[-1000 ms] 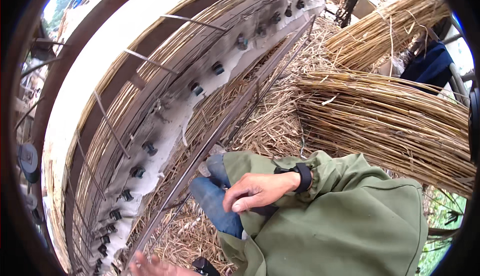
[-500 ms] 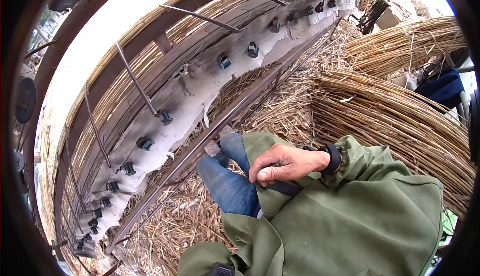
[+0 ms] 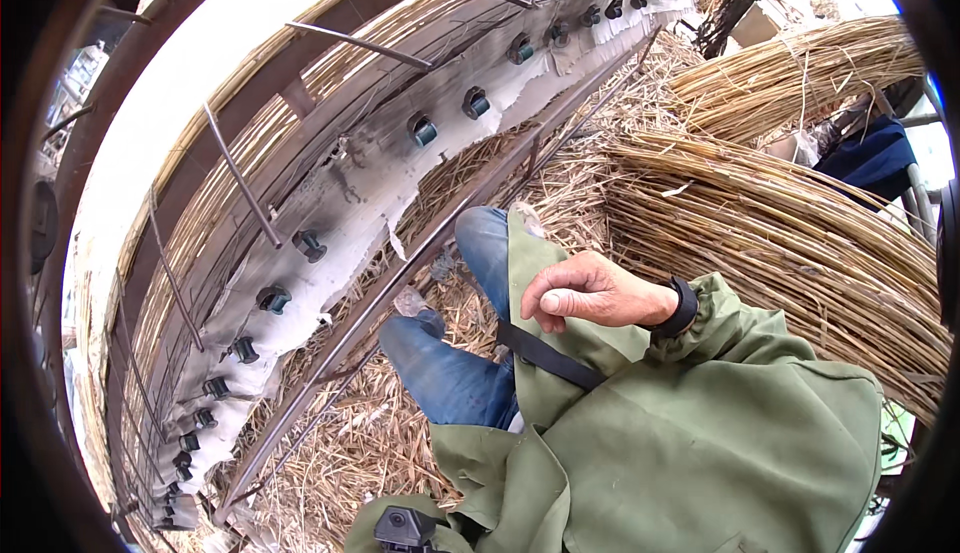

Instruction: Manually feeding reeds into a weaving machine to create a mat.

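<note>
Above my lap my right hand is raised, its fingers loosely curled together and the thumb lying along them. No object shows in it. A black band circles that wrist, below the green sleeve. My left hand is out of sight; only a green sleeve with a black camera-like device shows at the lower edge. Beyond my knees a long frame bar runs diagonally. Behind it a torn pale sheet carries a row of dark spool-like pieces. Neither hand touches them.
Bundled reeds lie to my right, with another bundle farther off. Loose straw covers the ground. Thin metal rods stick out over the sheet. Dark blue cloth hangs at the far right.
My right hand has shifted slightly right and lifted off the lap, uncovering a dark strap. My knees have moved apart. The view has shifted, and more of the device at the lower edge shows.
</note>
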`<state>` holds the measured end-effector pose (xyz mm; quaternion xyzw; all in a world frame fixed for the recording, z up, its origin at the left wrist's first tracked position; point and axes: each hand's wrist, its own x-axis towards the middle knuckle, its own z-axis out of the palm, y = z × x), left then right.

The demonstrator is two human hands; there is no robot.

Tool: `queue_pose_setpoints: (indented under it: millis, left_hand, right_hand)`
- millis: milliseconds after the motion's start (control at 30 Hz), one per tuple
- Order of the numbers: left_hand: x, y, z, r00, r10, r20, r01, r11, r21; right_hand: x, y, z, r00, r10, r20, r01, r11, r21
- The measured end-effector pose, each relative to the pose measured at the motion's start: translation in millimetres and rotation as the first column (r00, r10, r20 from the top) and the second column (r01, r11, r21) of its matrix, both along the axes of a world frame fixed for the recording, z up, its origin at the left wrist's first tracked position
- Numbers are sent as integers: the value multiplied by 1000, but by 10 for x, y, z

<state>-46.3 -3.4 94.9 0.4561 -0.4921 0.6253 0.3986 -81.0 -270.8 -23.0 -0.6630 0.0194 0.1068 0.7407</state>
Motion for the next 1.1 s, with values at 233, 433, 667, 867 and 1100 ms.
queue_pose_setpoints:
  millis: [233,433,667,867,1100]
  left_hand:
    - [622,318,-924,771,566,-292,-276,711,647]
    - [834,421,-975,590,511,-625,-244,851,466]
    - [1216,-106,-776,670,434,-602,-131,868,479]
    - [1687,-648,-383,274,741,-613,87,616,783]
    - [2977,-1089,-387,377,804,-461,111,455,884]
  right_hand:
    - [-298,-534,-319,918,-392,-56,386,918,-95]
    - [-314,-839,-552,867,-494,-65,485,867,-116]
    - [-198,-1151,-529,786,-616,-41,609,785,-115]
    - [206,-1955,-134,816,-573,72,575,795,-194]
    - [361,-3618,762,514,-665,541,857,425,-292]
